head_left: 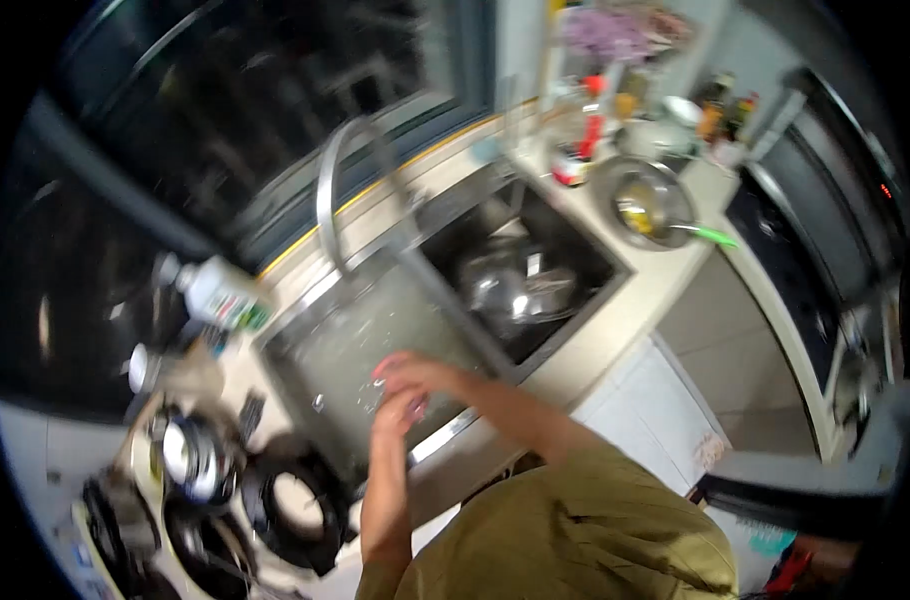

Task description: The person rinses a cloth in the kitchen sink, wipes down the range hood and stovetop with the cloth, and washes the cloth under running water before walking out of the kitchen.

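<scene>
My left hand and my right hand meet over the left sink basin, which holds cloudy water. The right hand lies across the front of the left one, and the two appear to touch. Motion blur smears the fingers, so I cannot make out whether either hand grips anything. A pinkish-red patch shows at the fingertips; whether it is skin or a small object is unclear. The curved faucet rises behind this basin.
The right basin holds shiny metal cookware. On the right counter sits a metal bowl with yellow pieces and a green-handled utensil. A white bottle stands at the left, above dark pans. Jars and bottles crowd the back corner.
</scene>
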Available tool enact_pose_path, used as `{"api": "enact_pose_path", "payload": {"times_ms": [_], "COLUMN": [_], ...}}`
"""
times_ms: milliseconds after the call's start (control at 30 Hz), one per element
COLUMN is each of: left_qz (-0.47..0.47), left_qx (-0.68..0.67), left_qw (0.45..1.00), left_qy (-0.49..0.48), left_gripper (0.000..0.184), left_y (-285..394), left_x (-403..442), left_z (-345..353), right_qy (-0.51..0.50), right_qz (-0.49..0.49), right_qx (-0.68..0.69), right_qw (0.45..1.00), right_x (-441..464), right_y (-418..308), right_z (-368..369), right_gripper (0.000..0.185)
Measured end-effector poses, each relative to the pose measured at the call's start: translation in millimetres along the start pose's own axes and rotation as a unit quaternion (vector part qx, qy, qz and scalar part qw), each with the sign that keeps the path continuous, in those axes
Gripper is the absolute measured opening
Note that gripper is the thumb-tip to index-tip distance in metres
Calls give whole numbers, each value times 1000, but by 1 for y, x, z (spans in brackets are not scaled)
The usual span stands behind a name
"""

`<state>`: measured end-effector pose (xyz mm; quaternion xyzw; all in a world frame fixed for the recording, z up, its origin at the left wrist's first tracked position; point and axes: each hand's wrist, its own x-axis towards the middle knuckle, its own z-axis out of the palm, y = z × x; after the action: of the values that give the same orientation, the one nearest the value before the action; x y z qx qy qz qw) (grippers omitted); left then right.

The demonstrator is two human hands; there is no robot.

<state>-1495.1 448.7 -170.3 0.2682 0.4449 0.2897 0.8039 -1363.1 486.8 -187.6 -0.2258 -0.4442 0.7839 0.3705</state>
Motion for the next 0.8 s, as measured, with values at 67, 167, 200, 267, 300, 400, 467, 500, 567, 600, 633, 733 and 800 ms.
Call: {"api": "enact_pose_path", "payload": {"times_ms": [67,167,200,267,300,400,467,500,567,600,633,733,800], "left_qz": [9,50,68,171,222,224,167,139,127,124,149,255,303], "left_qx": [48,162,195,292,337,515,537,549,604,632,658,556,374], "left_qw": [999,983,975,926,892,781,775,770,735,715,691,769,872], "left_qy": [-4,70,88,168,205,273,287,293,282,273,260,188,89], "left_gripper": [25,18,16,17,18,22,23,24,26,27,28,33,32], "left_y": [1,-2,-3,-15,-18,-17,-10,-7,-8,-10,-23,-41,-45], "left_x": [0,-4,-5,-3,-2,-6,-15,-18,-18,-18,-6,10,21], "left_z": [-2,9,12,19,21,28,38,44,43,40,24,-6,-25], "right_qy": [76,223,265,288,301,350,384,401,417,428,434,408,359], "right_qz": [59,101,101,120,130,99,123,135,60,22,34,58,108], "right_qx": [42,-83,-150,-156,-161,-220,-276,-303,-372,-406,-401,-406,-385], "right_qw": [994,966,947,937,931,905,872,854,827,808,806,816,843], "right_x": [12,22,25,27,27,26,25,24,24,24,24,26,6], "right_y": [14,20,22,23,22,15,4,-2,13,22,27,62,10], "right_z": [-2,12,14,15,15,20,29,34,30,27,28,21,42], "right_gripper": [18,22,23,24,25,32,33,34,31,30,31,34,29]}}
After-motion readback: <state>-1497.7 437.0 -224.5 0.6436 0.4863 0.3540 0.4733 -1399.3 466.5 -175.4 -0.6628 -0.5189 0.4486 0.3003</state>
